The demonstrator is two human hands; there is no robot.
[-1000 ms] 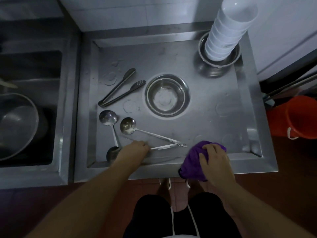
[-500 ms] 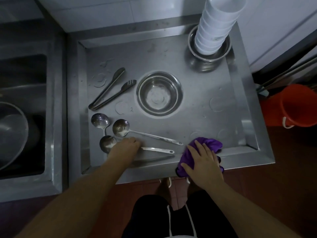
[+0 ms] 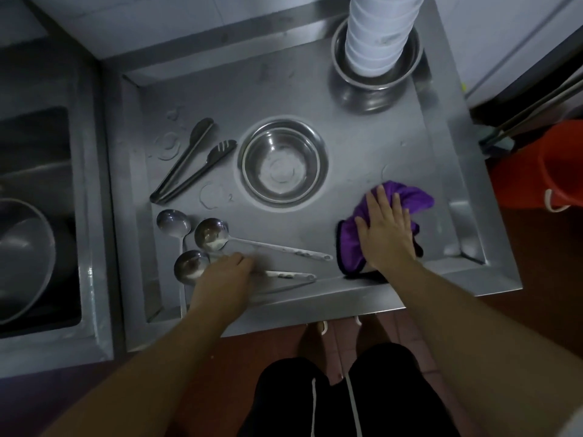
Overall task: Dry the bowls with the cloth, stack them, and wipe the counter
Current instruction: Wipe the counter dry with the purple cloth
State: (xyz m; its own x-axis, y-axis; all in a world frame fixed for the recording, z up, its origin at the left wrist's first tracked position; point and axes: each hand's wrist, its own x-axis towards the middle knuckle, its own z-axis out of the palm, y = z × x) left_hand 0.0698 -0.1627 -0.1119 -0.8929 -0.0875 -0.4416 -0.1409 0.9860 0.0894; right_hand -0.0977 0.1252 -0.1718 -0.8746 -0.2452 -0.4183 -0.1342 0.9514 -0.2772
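My right hand (image 3: 383,228) lies flat, fingers spread, pressing the purple cloth (image 3: 410,197) onto the steel counter (image 3: 362,146) near its front right corner. My left hand (image 3: 225,274) rests on the handles of the ladles (image 3: 209,236) at the front left; whether it grips a handle I cannot tell. A tall stack of white bowls (image 3: 377,42) stands inside a steel bowl (image 3: 362,89) at the back right. One empty steel bowl (image 3: 282,162) sits at the counter's middle.
Steel tongs (image 3: 192,162) lie left of the middle bowl, with water rings around them. A sink with a large steel bowl (image 3: 22,257) is at the left. An orange bucket (image 3: 549,165) stands on the floor at the right.
My right hand has opened flat and pushed the cloth from the front rim forward and to the right across the counter. My left hand has stayed on the ladle handles.
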